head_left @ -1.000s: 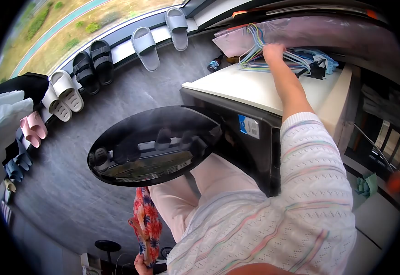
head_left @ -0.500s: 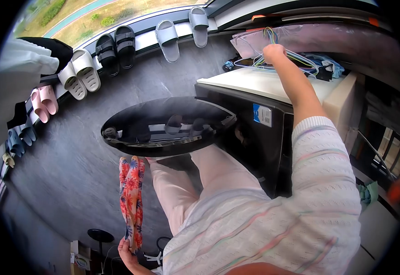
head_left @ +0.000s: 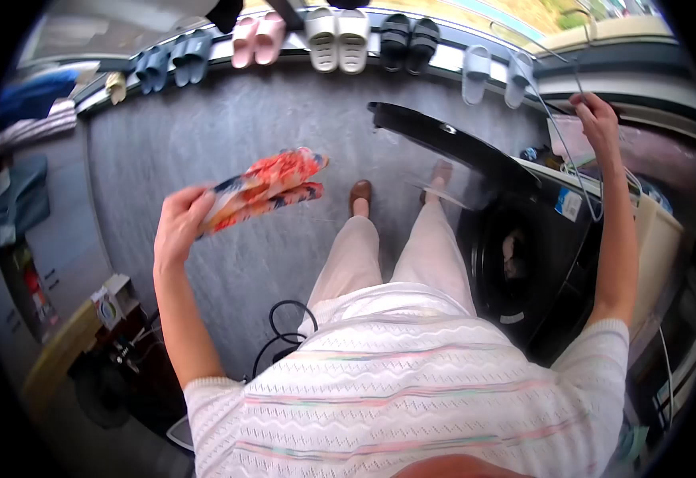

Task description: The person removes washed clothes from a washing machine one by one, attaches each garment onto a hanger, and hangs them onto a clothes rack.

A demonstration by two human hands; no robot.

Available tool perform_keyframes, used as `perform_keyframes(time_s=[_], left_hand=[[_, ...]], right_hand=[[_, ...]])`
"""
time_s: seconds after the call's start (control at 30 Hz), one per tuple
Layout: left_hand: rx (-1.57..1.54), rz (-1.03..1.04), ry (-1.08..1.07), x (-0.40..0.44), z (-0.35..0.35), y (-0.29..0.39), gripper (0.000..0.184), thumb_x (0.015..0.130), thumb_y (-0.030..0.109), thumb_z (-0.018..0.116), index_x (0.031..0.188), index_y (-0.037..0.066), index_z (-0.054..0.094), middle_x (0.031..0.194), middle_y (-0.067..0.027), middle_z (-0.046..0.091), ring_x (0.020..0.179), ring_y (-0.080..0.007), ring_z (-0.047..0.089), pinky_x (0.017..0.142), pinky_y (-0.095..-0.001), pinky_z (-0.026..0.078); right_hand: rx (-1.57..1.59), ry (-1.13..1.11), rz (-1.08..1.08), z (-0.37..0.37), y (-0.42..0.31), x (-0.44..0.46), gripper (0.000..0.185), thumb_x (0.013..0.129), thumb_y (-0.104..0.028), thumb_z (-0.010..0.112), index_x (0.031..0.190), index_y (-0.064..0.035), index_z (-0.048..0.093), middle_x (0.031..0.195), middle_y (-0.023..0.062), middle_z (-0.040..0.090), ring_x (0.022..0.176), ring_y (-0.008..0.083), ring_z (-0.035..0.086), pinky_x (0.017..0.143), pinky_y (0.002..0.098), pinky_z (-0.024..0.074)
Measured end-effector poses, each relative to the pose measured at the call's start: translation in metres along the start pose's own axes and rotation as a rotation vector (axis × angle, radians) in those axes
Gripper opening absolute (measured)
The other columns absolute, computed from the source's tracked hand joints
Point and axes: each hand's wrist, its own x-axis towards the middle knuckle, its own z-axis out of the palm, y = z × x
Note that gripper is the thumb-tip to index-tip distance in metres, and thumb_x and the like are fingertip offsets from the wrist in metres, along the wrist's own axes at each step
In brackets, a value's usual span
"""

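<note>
A red-orange floral garment [head_left: 272,182] with blue patches hangs from my left hand [head_left: 182,221]. The fingers are closed on one end of it, and the other end swings out blurred over the floor. Up at the right, my right hand [head_left: 596,119] grips a thin pale clothes hanger [head_left: 551,119], hook upward. Below that hand is a black front-loading washing machine [head_left: 575,239] with its round door [head_left: 451,143] swung open. Inside the drum opening [head_left: 513,255] lies something light that I cannot make out.
Slippers line the window ledge, among them white ones [head_left: 337,41], pink ones [head_left: 258,40] and black ones [head_left: 409,44]. More hangers [head_left: 631,183] lie on the machine top. A black hose or cable [head_left: 274,327] loops on the floor. Boxes [head_left: 113,303] stand at lower left.
My right hand has lifted away from the bunch on the machine, now with one hanger. My left hand has raised the floral garment from low down. The view has turned.
</note>
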Motion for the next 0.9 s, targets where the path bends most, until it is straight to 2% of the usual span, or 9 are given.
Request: perform_keyframes(time_s=[0.03,0.1,0.17,0.3,0.37,0.7,0.8,0.83,0.9], left_hand=[[-0.011,0.08,0.0,-0.003,0.001,0.011,0.026,0.082,0.017,0.052,0.097,-0.002,0.061,0.072,0.0006,0.056,0.062,-0.0054,0.048,0.055,-0.0206,0.039],[-0.085,0.119,-0.047,-0.005,-0.019,0.033,0.025,0.083,0.018,0.054,0.097,-0.002,0.062,0.071,0.0,0.056,0.06,-0.0051,0.048,0.052,-0.0202,0.04],[-0.071,0.188,-0.061,-0.013,-0.023,0.057,0.024,0.084,0.017,0.054,0.097,-0.002,0.061,0.075,-0.0002,0.058,0.062,-0.0043,0.05,0.053,-0.0188,0.043],[0.033,0.333,-0.108,-0.018,-0.032,0.095,0.024,0.085,0.018,0.056,0.097,-0.002,0.062,0.075,-0.0001,0.059,0.062,-0.0036,0.051,0.053,-0.0186,0.044],[0.064,0.421,-0.096,-0.025,-0.03,0.114,0.027,0.084,0.021,0.058,0.096,-0.002,0.062,0.074,-0.0005,0.059,0.062,-0.0036,0.051,0.052,-0.0191,0.045],[0.132,0.569,-0.179,-0.083,-0.023,0.199,0.027,0.083,0.019,0.058,0.094,-0.005,0.06,0.056,0.0016,0.048,0.041,-0.0034,0.042,0.037,-0.0197,0.034],[0.196,0.602,-0.091,-0.105,-0.022,0.217,0.024,0.082,0.018,0.058,0.093,-0.003,0.061,0.053,0.0029,0.045,0.042,-0.0029,0.041,0.037,-0.0192,0.032],[0.167,0.633,-0.107,-0.107,-0.029,0.218,0.024,0.082,0.018,0.059,0.092,-0.003,0.062,0.053,0.003,0.045,0.042,-0.0027,0.04,0.037,-0.0189,0.031],[0.1,0.693,-0.129,-0.107,-0.048,0.217,0.023,0.081,0.019,0.06,0.092,-0.002,0.063,0.052,0.0031,0.045,0.042,-0.0024,0.039,0.038,-0.0183,0.03]], right_hand=[[0.214,-0.013,0.125,-0.004,-0.026,-0.026,0.018,0.077,-0.009,0.048,0.088,-0.0039,0.062,0.063,0.002,0.055,0.057,0.0105,0.052,0.054,0.0204,0.0399],[0.588,0.146,0.004,0.009,-0.062,-0.077,0.019,0.078,-0.003,0.049,0.093,-0.0035,0.061,0.067,-0.0019,0.051,0.056,0.0066,0.049,0.053,0.0177,0.039],[1.007,0.122,0.123,0.026,-0.106,-0.121,0.02,0.078,0.0,0.052,0.097,-0.0005,0.058,0.069,0.0004,0.05,0.056,0.007,0.047,0.051,0.0195,0.0393],[1.533,0.026,0.042,-0.001,-0.231,-0.125,0.023,0.084,-0.016,0.053,0.099,0.0025,0.055,0.06,-0.0022,0.036,0.049,0.0057,0.036,0.043,0.0194,0.0318],[1.547,0.048,0.081,-0.008,-0.253,-0.098,0.026,0.087,-0.021,0.05,0.093,0.0034,0.057,0.055,-0.0045,0.025,0.043,0.0043,0.024,0.038,0.0207,0.018],[2.074,-0.437,-0.636,-0.076,-0.341,-0.06,0.022,0.081,-0.015,0.054,0.061,-0.0063,0.051,0.043,-0.0035,0.023,0.039,0.0073,0.021,0.04,0.0237,0.0183],[2.109,-0.471,-0.694,-0.069,-0.352,-0.057,0.023,0.078,-0.017,0.056,0.057,-0.0078,0.05,0.043,-0.0034,0.024,0.038,0.0078,0.022,0.04,0.0239,0.0186],[2.098,-0.504,-0.601,-0.06,-0.35,-0.054,0.035,0.08,-0.022,0.051,0.051,-0.0128,0.036,0.043,-0.0042,0.016,0.038,0.0096,0.019,0.04,0.0259,0.0175],[2.034,-0.547,-0.555,-0.033,-0.341,-0.052,0.03,0.08,-0.021,0.055,0.053,-0.0113,0.046,0.041,-0.0042,0.022,0.038,0.0081,0.022,0.04,0.0242,0.0196]])
